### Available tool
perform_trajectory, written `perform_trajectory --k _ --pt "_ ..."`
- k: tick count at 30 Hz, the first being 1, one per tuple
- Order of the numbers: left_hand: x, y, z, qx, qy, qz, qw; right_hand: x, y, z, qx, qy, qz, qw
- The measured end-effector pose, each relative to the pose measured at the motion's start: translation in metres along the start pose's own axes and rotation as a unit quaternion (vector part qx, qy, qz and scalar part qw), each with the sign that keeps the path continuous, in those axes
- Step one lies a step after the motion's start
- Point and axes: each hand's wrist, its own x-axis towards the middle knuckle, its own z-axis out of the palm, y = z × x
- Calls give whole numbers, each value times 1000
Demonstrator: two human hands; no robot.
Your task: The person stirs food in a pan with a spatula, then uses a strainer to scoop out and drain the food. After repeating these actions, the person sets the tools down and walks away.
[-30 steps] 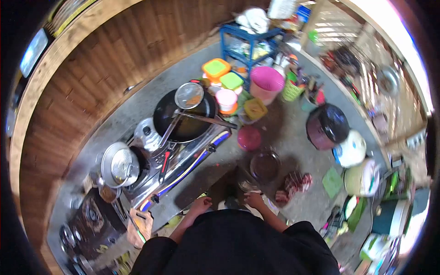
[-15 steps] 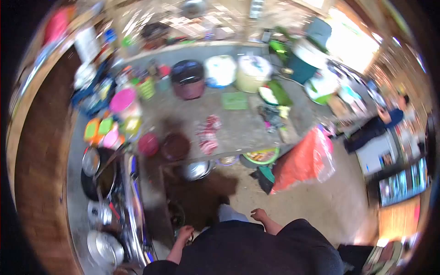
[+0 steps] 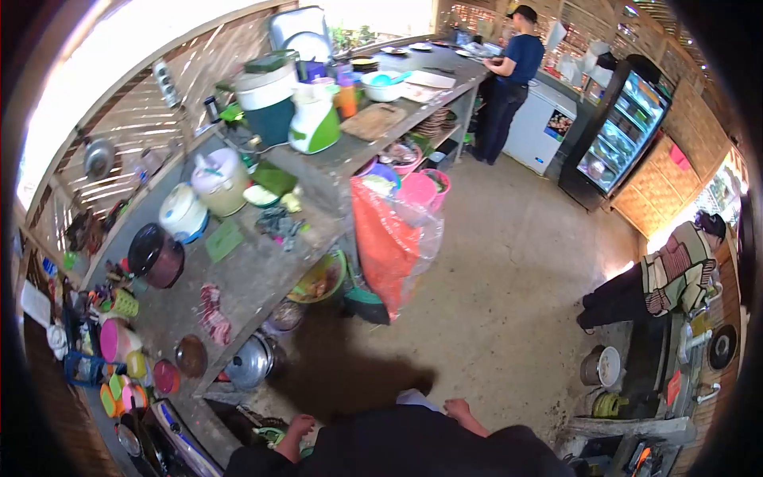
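My left hand (image 3: 300, 428) hangs low by my dark top, near the front edge of the concrete counter. Its fingers are loosely bent and apart, and I see nothing in it. On the other side of my body, my right hand (image 3: 458, 410) is held over the floor, loosely open, touching nothing. Nearest to the left hand are a metal pot (image 3: 248, 364) under the counter and something green (image 3: 273, 436) beside the wrist. A red-and-white cloth (image 3: 213, 314) and a brown round lid (image 3: 191, 355) lie on the counter (image 3: 254, 270) above.
A red-orange sack (image 3: 385, 246) stands against the counter's end. One person (image 3: 517, 79) works at the far counter; another (image 3: 675, 266) bends at the right. A white chest freezer (image 3: 536, 127) and a glass-door fridge (image 3: 620, 127) stand at the back. Concrete floor (image 3: 501, 278) stretches ahead.
My view has swung to the right, so the counter now lies to the left and the far side of the room shows. Both hands stay low beside my body.
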Motion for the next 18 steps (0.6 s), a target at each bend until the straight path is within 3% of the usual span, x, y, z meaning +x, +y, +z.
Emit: perform_trajectory --k 1,3,4,6,7,8,10,13,15,18 --pt "11 41 6 35 10 -37 999 8 26 -8 -93 8 -12 996" --pt "43 97 25 -57 30 -55 996 30 99 -16 48 -46 33 997" --pt "54 129 37 -63 46 -34 996 35 103 -31 53 -45 32 997" --pt "59 213 65 -55 54 25 997 19 109 -64 62 -29 103 992" --pt "61 250 79 -41 44 61 996 -5 69 -103 104 -23 169 980" --pt "72 278 95 -42 19 82 996 5 73 -111 107 -23 171 979" --pt "90 330 124 -44 -9 106 993 29 82 -127 235 35 189 953" --pt "114 405 163 5 -48 112 992 78 81 -153 333 31 197 922" --pt "132 450 187 22 -115 109 987 105 75 -175 352 36 192 915" --pt "161 526 216 96 -126 166 973 155 68 -205 366 27 181 912"
